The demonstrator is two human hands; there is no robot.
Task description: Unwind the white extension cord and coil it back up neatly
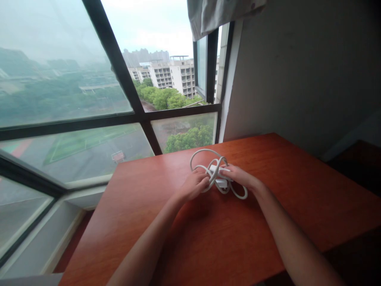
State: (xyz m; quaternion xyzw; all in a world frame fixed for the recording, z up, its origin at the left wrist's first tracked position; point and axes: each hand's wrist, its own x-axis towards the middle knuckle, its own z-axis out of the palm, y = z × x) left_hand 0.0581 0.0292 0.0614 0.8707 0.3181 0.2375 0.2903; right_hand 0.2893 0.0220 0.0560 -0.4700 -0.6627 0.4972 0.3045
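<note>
A bundle of white cable point(205, 150) with a plug point(222, 183) is held just over the reddish-brown wooden table point(143, 222). Its loops cross each other, and one hangs out on the right. My left hand point(195, 184) is closed around loops at the bundle's left side. On the right, my right hand point(236, 174) grips a white block point(217, 170), probably the socket end of an extension cord, with the thumb and fingers on it. Cable and fingers partly hide this block, so its full shape does not show.
Dark-framed windows point(138, 115) rise beyond the table's far and left edges, with one pane swung open. A pale curtain point(220, 16) hangs at the top. To the right is a grey wall point(297, 71), and the table's far right corner lies near it.
</note>
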